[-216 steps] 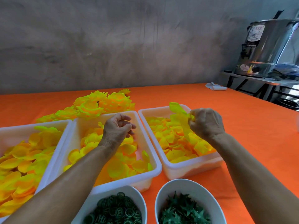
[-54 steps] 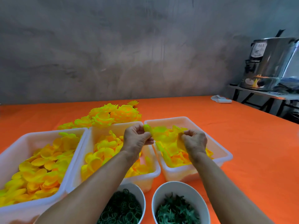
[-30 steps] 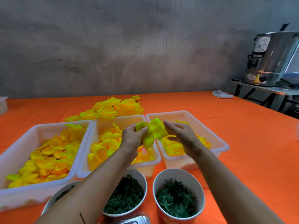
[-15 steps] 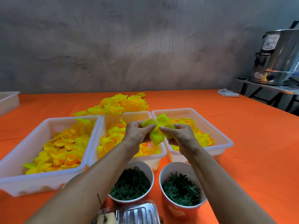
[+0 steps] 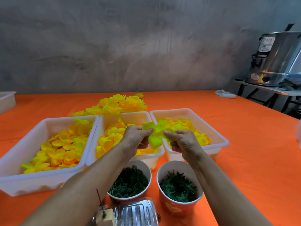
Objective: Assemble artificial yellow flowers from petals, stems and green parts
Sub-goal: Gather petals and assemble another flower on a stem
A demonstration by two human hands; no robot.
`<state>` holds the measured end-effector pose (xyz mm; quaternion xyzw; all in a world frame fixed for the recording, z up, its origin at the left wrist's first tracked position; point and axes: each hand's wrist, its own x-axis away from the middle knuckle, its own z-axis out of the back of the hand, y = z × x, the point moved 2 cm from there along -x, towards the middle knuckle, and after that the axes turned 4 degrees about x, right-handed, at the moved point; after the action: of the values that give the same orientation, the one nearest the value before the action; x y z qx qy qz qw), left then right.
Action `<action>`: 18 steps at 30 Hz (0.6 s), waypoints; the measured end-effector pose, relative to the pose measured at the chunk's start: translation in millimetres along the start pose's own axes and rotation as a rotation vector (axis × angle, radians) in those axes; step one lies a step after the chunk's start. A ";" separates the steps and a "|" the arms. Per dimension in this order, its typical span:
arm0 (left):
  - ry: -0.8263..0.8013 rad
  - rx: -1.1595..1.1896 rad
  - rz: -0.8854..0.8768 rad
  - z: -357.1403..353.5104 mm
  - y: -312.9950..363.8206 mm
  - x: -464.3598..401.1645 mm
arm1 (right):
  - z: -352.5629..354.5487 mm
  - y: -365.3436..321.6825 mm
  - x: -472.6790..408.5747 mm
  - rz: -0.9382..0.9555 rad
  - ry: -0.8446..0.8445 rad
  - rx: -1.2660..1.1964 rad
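A yellow-green petal piece (image 5: 154, 136) hangs in the air between both hands, above the gap between the middle tray (image 5: 146, 154) and the right tray (image 5: 218, 141). My left hand (image 5: 136, 137) pinches its left lobe and my right hand (image 5: 180, 141) pinches its right side. Loose yellow petals fill the left tray (image 5: 40, 180) and the other two. Below my hands stand a cup of green rings (image 5: 128, 181) and a cup of spiky green parts (image 5: 179, 185). A heap of finished yellow flowers (image 5: 117, 104) lies behind the trays.
A clear plastic box (image 5: 136, 214) and a wooden block with a thin spike (image 5: 104, 216) sit at the near edge. Another white tray (image 5: 6, 101) stands far left. A folded cloth (image 5: 225, 94) lies far right, with a steel urn (image 5: 275, 57) on a side table beyond.
My right hand brought a petal piece from the right tray to my left hand. Both hands now hold it together, nearer to me, and the view has tilted down to show the cups and box.
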<state>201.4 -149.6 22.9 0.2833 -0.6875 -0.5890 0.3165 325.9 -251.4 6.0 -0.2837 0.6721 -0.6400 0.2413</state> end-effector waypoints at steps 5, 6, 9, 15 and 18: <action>0.001 -0.003 -0.001 -1.6 4.7 -0.1 | 4.7 -1.8 -4.9 -0.004 0.025 -0.040; 0.000 -0.007 -0.006 -1.4 6.1 0.0 | 6.2 -2.5 -6.2 -0.023 0.011 -0.065; 0.005 -0.027 -0.017 -0.1 8.2 0.2 | 10.0 -3.6 -9.5 -0.049 -0.003 -0.043; 0.023 -0.022 -0.012 -0.9 8.0 4.8 | 20.9 -9.9 -12.4 0.057 0.167 0.001; 0.043 -0.045 -0.014 5.3 9.6 6.9 | 31.7 -9.3 -13.3 0.095 0.289 0.090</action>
<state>192.8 -150.2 32.5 0.2937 -0.6651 -0.6002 0.3333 358.0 -265.3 12.6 -0.1453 0.6832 -0.6915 0.1846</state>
